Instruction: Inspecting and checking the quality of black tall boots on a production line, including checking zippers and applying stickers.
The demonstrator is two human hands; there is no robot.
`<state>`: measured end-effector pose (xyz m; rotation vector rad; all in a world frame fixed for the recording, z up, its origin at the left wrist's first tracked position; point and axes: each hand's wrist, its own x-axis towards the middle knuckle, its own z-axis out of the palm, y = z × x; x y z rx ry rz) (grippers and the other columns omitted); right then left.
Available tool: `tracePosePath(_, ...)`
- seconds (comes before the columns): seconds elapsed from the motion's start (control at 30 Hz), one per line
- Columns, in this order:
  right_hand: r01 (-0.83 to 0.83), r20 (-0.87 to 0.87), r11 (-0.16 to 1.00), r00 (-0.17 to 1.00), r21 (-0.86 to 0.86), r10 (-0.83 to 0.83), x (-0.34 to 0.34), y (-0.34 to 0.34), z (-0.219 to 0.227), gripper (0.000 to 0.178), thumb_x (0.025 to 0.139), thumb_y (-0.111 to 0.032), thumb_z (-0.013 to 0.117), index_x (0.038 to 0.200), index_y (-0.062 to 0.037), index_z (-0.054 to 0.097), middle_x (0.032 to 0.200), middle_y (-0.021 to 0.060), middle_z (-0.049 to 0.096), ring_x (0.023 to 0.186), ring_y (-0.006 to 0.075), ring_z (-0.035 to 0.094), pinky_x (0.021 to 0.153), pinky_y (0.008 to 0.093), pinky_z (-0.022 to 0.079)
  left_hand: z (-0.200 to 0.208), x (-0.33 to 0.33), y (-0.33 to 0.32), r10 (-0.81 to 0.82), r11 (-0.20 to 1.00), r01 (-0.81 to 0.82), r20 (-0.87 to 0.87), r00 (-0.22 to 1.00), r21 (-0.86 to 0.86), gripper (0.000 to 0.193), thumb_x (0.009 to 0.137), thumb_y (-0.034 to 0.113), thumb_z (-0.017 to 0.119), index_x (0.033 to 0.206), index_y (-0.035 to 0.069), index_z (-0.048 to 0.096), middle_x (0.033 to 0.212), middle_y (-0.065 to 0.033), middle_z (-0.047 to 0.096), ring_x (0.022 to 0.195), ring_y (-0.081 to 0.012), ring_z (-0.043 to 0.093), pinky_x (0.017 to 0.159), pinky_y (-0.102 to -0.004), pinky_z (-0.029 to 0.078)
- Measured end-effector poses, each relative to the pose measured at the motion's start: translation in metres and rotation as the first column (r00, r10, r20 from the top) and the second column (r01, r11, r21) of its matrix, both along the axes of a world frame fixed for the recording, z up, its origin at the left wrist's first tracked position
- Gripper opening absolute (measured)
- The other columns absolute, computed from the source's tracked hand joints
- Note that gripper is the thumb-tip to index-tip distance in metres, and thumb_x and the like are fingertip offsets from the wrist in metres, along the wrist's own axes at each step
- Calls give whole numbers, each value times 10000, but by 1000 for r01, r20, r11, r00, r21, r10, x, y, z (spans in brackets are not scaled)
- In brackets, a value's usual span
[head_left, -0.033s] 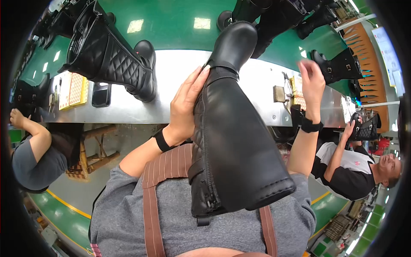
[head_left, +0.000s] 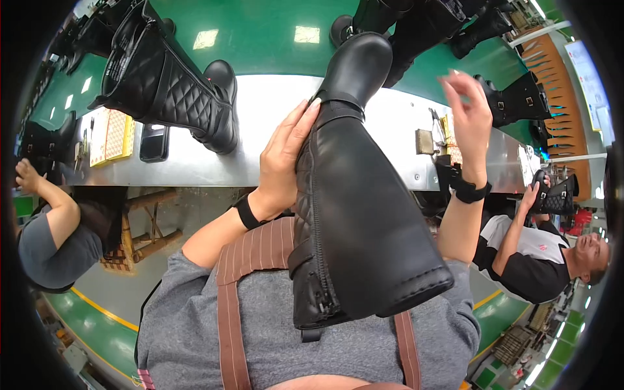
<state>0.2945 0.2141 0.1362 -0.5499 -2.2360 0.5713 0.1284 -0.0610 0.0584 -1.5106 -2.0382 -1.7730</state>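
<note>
- The green conveyor belt (head_left: 260,45) runs across the top of the view, carrying several black boots at its far edge.
- The steel desk (head_left: 273,130) lies just below the belt, its front edge facing the person.
- A tall black boot (head_left: 364,214) fills the centre, tilted with its shaft opening toward the person's chest and its toe pointing up over the desk; a zip runs down its side, with a quilted strip beside it.
- A quilted black boot (head_left: 169,84) stands on the desk to the left, well apart from the tall one.
- The left hand (head_left: 286,156) lies flat against the zipped side of the tall boot, fingers straight and pressed together, steadying it; a black band sits on the wrist.
- The right hand (head_left: 471,117) is raised in the air to the right of the boot, touching nothing, fingers loosely spread and slightly curled; a black band on this wrist too.
- A yellow patterned pad (head_left: 110,136) rests at the desk's left end.
- A dark phone (head_left: 154,143) lies just beside the pad.
</note>
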Motion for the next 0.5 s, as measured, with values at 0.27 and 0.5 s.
tracePosePath(0.27, -244, 82, 966, 968, 89, 238, -106, -92, 43, 111, 786, -88, 713, 808, -6, 642, 992, 80, 574, 724, 177, 613, 677, 285, 500, 1, -2, -10, 60, 998, -60, -16, 998, 34, 640, 749, 69, 643, 1368, 93, 478, 1335, -198, 501, 1171, -364, 534, 984, -396, 433)
tracePosePath(0.5, -135, -201, 991, 970, 11, 134, -115, -108, 62, 234, 768, -105, 747, 966, -56, 633, 970, 30, 562, 781, 138, 561, 674, 272, 481, 1, -13, -13, 199, 978, -202, -67, 978, -42, 703, 721, 72, 665, 1387, 99, 444, 1285, -196, 516, 1129, -378, 544, 919, -391, 467)
